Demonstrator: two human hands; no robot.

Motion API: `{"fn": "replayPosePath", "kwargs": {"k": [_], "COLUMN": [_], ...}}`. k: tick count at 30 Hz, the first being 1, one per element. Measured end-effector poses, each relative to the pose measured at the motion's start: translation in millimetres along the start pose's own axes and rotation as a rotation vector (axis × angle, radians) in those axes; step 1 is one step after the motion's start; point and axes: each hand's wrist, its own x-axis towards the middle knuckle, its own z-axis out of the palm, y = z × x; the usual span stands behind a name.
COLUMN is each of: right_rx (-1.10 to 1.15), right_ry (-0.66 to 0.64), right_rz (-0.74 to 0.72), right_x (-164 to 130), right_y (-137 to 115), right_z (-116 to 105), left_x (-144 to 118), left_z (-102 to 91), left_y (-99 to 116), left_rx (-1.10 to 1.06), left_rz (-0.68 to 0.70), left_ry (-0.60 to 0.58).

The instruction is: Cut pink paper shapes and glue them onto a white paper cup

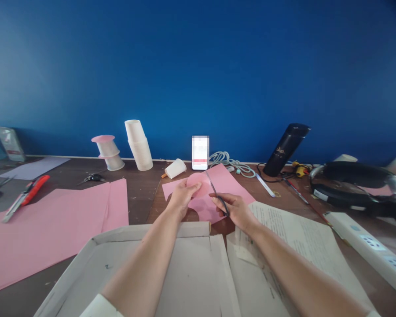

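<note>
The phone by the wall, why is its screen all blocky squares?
Head view: the phone screen is blurred into blocks while the paper cups stay sharp; the edges bend, so the power strip looks stretched; the wall darkens toward the corners.

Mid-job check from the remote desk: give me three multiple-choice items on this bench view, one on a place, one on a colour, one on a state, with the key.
1. Where does the stack of paper cups stand?
A. at the back of the table by the blue wall
B. inside the cardboard box
C. on the printed sheet

2. What colour is the paper disc in the left hand?
A. white
B. pink
C. blue

3. How does the single paper cup left of the phone sit?
A. upright
B. crushed flat
C. tipped on its side

Key: 1 A, the stack rises against the wall behind the pink sheets. 2 B, the disc matches the pink paper under it. 3 C, its open mouth faces sideways. The right hand holds scissors at the disc.
</note>
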Motion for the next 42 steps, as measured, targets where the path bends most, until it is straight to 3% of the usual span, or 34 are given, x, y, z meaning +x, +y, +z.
{"fn": "replayPosePath", "kwargs": {"k": [42], "right_rx": [0.027], "right_ry": [0.010], "right_rz": [0.016], "right_x": [2.0], "right_y": [3.9], "right_z": [0.2], "left_x": [0.7], "left_z": [-1.9], "left_y": [1.1], "left_rx": [0.023], "left_rz": [-0.003], "left_ry": [0.019]}}
